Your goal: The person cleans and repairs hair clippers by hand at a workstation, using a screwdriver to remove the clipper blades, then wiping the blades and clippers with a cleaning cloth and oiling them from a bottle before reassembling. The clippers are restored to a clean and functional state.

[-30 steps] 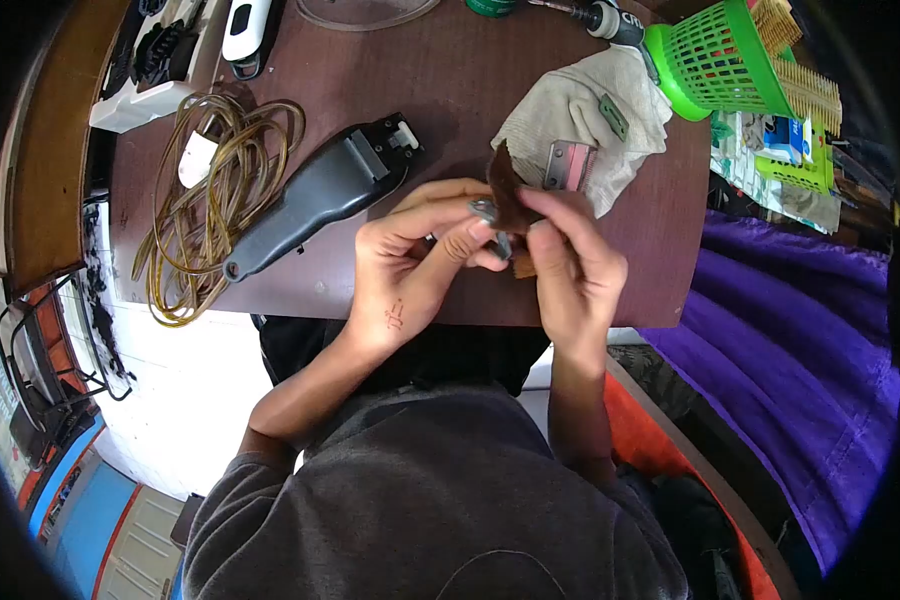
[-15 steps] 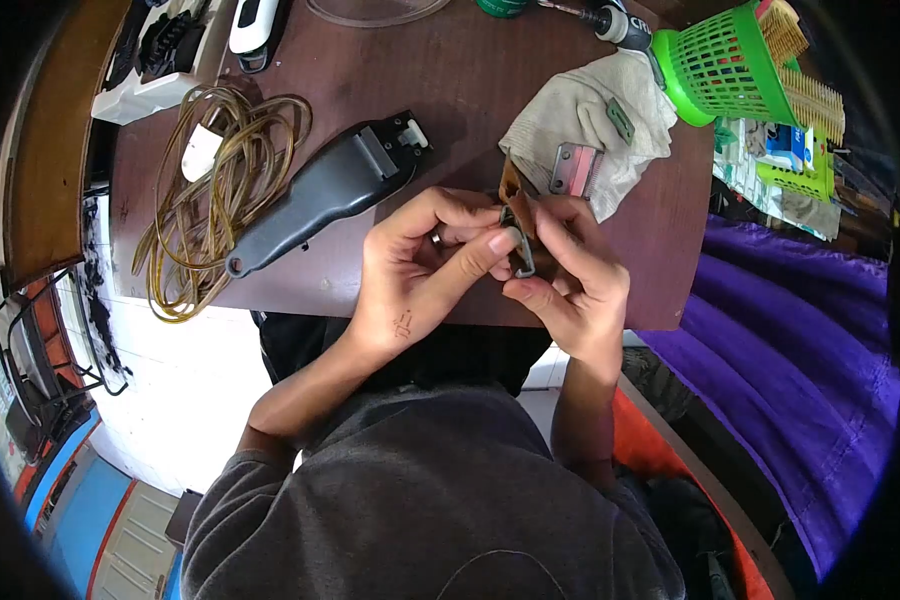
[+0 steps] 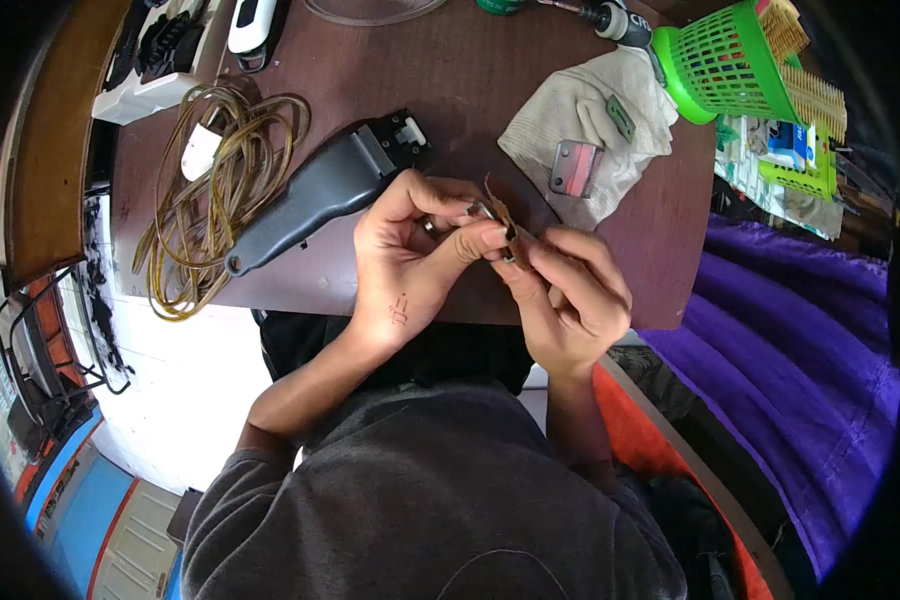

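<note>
My left hand (image 3: 405, 255) pinches a small dark metal piece (image 3: 482, 209) between thumb and fingers, above the table's near edge. My right hand (image 3: 580, 300) is closed on a folded brown sheet (image 3: 501, 206), which looks like sandpaper and touches the metal piece. Fingers hide much of both. Just beyond my left hand lies a black hair clipper (image 3: 320, 190), its head without a blade. Past my right hand, a clipper blade (image 3: 575, 168) with a reddish face and a small green-grey part (image 3: 620, 117) rest on a pale cloth (image 3: 540, 130).
A coiled brown cord (image 3: 260, 170) lies on the table (image 3: 390, 60) at left. A white clipper (image 3: 253, 25) and a white tray (image 3: 150, 98) are at the far left. A green basket (image 3: 725, 65) with combs stands far right, near a purple cloth (image 3: 780, 340).
The brown sheet and metal piece have turned between my fingers, with less of the sheet showing. My right hand has shifted slightly toward me, uncovering more of the clipper blade on the cloth.
</note>
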`<act>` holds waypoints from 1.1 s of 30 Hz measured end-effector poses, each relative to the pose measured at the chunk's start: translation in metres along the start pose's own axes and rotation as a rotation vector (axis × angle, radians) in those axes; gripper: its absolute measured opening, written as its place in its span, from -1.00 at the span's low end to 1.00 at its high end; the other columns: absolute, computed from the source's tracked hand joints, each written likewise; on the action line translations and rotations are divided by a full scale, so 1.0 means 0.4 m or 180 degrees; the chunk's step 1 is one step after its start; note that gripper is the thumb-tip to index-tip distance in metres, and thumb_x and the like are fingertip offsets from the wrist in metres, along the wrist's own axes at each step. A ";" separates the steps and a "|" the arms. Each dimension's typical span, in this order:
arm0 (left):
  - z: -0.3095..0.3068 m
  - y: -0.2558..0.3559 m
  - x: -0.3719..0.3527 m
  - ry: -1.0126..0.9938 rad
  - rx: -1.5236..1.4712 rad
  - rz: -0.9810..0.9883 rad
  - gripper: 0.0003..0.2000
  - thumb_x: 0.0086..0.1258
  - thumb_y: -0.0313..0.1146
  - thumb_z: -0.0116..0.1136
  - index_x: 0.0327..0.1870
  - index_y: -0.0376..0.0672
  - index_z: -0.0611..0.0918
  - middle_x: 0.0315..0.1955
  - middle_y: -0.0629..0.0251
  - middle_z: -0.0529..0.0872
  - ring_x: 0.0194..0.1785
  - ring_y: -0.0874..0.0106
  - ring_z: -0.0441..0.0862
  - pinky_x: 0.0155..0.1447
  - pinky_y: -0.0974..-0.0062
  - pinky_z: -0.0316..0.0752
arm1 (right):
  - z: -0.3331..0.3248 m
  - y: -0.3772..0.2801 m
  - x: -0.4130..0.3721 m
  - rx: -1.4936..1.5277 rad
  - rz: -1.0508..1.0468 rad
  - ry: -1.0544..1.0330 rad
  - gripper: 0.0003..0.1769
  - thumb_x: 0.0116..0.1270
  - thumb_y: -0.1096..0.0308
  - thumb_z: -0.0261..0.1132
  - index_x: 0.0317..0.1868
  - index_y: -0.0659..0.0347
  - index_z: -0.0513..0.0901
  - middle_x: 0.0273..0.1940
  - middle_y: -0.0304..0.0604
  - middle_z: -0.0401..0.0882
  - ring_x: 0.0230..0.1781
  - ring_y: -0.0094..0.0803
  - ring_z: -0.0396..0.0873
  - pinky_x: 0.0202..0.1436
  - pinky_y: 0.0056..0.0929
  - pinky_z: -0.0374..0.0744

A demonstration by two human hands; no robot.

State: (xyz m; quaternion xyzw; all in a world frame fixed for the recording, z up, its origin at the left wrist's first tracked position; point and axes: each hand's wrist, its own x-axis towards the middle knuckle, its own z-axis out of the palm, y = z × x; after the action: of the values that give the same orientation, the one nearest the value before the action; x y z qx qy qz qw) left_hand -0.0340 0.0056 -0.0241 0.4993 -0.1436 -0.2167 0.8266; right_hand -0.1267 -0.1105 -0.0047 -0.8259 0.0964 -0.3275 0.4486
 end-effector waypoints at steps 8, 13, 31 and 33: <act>0.006 -0.005 -0.005 0.0196 -0.0288 -0.0063 -0.77 0.30 -0.67 0.37 -0.26 -0.29 0.48 -0.20 0.12 0.70 -0.25 0.53 0.68 -0.21 0.59 0.64 | 0.044 0.003 -0.014 -0.0999 -0.0432 0.0836 -0.73 0.10 0.61 0.57 -0.15 0.31 0.79 -0.22 -0.07 0.71 -0.34 -0.38 0.67 -0.33 -0.50 0.58; 0.009 0.001 -0.007 0.0236 0.0016 -0.0087 -0.80 0.32 -0.66 0.37 -0.27 -0.29 0.51 -0.23 0.18 0.69 -0.25 0.55 0.67 -0.20 0.62 0.61 | 0.052 0.005 -0.020 -0.0875 -0.0448 0.1056 -0.73 0.01 0.60 0.60 -0.22 0.28 0.81 -0.27 -0.13 0.69 -0.34 -0.38 0.68 -0.33 -0.50 0.63; -0.017 0.015 -0.010 -0.0415 -0.0246 -0.0446 -0.80 0.42 -0.61 0.27 0.03 -0.39 0.69 0.05 0.07 0.73 0.09 0.49 0.67 0.15 0.55 0.61 | -0.005 -0.020 0.017 -0.0265 0.0169 -0.0140 -0.69 0.26 0.59 0.45 0.03 0.31 0.78 -0.07 -0.10 0.60 -0.23 -0.42 0.64 -0.19 -0.50 0.60; -0.017 0.018 -0.012 -0.0485 -0.0245 -0.0483 -0.82 0.43 -0.60 0.26 0.01 -0.39 0.71 0.05 0.09 0.73 0.08 0.50 0.67 0.13 0.55 0.59 | -0.003 -0.019 0.024 -0.0533 -0.0097 0.0009 -0.69 0.26 0.60 0.44 0.04 0.30 0.78 -0.08 -0.10 0.60 -0.22 -0.42 0.63 -0.18 -0.49 0.61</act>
State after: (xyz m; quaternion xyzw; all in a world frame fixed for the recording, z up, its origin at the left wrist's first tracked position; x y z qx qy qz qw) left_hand -0.0334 0.0163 -0.0209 0.4587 -0.1594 -0.3213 0.8130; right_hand -0.1214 -0.1112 0.0063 -0.8614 0.1116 -0.3263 0.3728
